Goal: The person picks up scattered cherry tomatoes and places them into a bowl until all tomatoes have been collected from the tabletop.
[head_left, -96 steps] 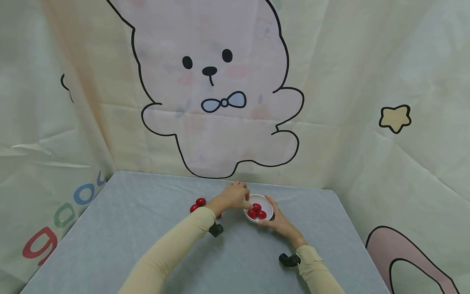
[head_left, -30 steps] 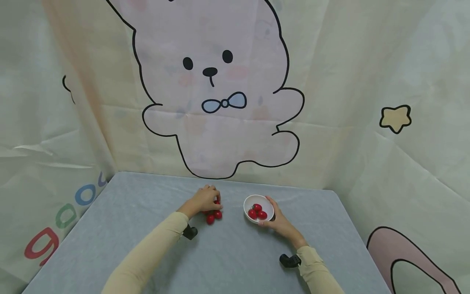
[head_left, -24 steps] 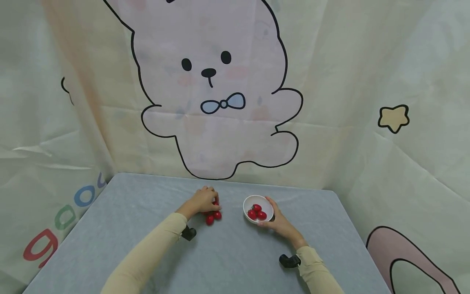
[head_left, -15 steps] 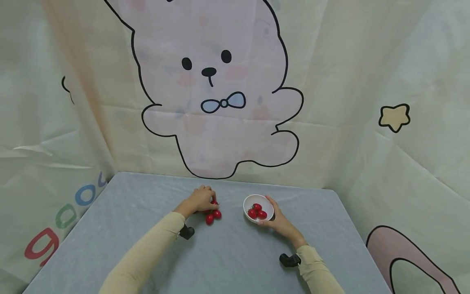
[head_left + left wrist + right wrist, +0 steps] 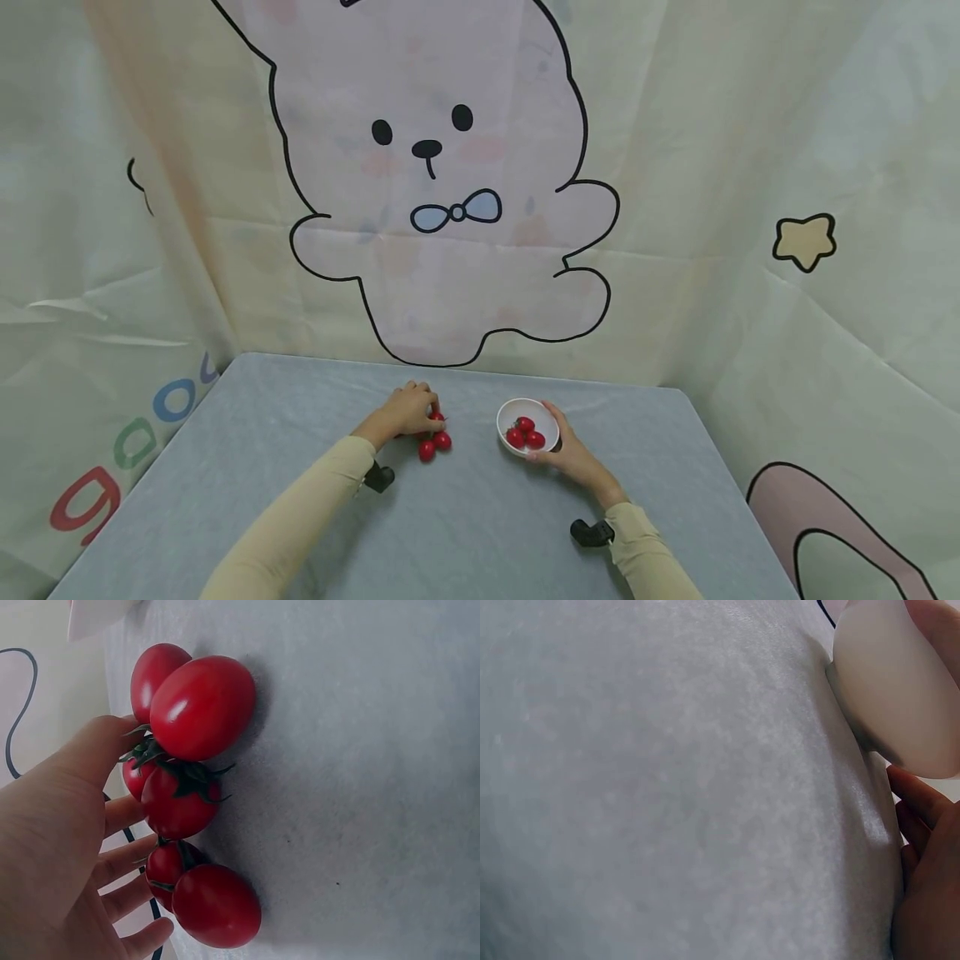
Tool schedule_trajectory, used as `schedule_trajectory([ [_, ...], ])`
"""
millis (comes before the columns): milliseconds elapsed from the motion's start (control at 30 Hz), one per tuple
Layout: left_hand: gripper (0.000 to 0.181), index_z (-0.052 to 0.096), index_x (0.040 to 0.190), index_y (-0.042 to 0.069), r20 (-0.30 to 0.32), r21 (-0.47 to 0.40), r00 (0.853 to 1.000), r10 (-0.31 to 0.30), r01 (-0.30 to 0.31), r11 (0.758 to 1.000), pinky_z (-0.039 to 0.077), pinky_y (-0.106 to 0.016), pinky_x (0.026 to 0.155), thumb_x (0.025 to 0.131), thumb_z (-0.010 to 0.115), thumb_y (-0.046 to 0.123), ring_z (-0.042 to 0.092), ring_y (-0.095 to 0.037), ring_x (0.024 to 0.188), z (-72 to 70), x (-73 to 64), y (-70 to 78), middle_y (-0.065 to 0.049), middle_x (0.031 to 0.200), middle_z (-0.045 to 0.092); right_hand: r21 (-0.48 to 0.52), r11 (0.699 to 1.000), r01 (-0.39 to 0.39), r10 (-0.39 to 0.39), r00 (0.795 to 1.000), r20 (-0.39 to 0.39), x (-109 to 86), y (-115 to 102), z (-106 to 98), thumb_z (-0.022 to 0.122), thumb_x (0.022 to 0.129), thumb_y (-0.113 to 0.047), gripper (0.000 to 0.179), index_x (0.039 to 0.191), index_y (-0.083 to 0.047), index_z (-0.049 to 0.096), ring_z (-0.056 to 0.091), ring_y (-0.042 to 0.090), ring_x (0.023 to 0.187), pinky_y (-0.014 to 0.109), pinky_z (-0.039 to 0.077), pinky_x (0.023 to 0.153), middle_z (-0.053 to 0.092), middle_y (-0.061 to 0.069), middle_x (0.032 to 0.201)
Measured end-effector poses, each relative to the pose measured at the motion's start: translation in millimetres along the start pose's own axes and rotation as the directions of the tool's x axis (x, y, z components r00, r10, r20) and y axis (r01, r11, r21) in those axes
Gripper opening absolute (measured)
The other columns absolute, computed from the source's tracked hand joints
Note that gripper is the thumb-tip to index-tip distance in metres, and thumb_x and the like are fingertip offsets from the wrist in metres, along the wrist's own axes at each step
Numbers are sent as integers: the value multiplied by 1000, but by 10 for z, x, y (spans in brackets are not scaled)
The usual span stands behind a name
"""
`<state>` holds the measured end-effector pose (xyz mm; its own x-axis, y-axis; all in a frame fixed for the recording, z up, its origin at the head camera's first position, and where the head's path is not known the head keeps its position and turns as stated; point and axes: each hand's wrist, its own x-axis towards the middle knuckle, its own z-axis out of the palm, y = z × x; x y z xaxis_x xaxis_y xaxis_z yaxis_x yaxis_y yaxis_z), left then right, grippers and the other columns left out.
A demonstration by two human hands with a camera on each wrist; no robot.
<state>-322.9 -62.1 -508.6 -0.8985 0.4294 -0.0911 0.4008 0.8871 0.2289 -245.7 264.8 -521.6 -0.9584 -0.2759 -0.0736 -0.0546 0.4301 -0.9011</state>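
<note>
My left hand is at a small cluster of red cherry tomatoes on the cloth. Its thumb and index finger curl round one cherry tomato at the cluster's far side. Close up in the left wrist view, several tomatoes with green stems lie in front of the fingers, hiding some fingertips. A white bowl stands to the right, with three cherry tomatoes inside. My right hand grips this bowl by its right side, thumb near the front rim. The right wrist view shows the bowl's outer wall.
A grey-blue cloth covers the table, whose back edge meets a hanging printed curtain. Black wrist devices sit on both forearms. In the left wrist view a dark curved line shows behind the hand.
My left hand has moved from over the bowl leftward to the tomato cluster, then drifted slightly further left with the tomatoes shifting a little. My right hand and the bowl stay put.
</note>
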Motion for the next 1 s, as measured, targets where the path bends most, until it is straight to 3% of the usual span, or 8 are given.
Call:
schedule_trajectory([
  [400, 43, 67, 99, 19, 11, -9, 1000, 2, -2, 1000, 42, -50, 92, 73, 74, 52, 48, -24, 105, -14, -6, -8, -6, 116, 58, -3, 1000, -7, 7, 1000, -1, 0, -14, 1, 81, 73, -24, 106, 151, -19, 9, 18, 32, 146, 58, 14, 116, 21, 12, 155],
  [733, 39, 63, 108, 23, -8, -29, 1000, 28, -28, 999, 42, -49, 91, 78, 71, 46, 47, -22, 105, 34, 17, 5, -4, 115, 57, 13, 1000, 8, -8, 1000, -1, -3, -6, 14, 81, 73, -22, 107, 151, -17, 9, 17, 32, 146, 57, 12, 116, 21, 13, 155],
  [1000, 26, 66, 90, 24, -61, 5, 997, 41, -41, 999, 43, -47, 87, 78, 71, 47, 49, -23, 104, 34, 25, 18, -4, 114, 58, -5, 1000, 2, -2, 1000, -6, -12, -20, 9, 80, 74, -23, 104, 151, -17, 10, 18, 33, 145, 59, 15, 115, 20, 13, 156],
])
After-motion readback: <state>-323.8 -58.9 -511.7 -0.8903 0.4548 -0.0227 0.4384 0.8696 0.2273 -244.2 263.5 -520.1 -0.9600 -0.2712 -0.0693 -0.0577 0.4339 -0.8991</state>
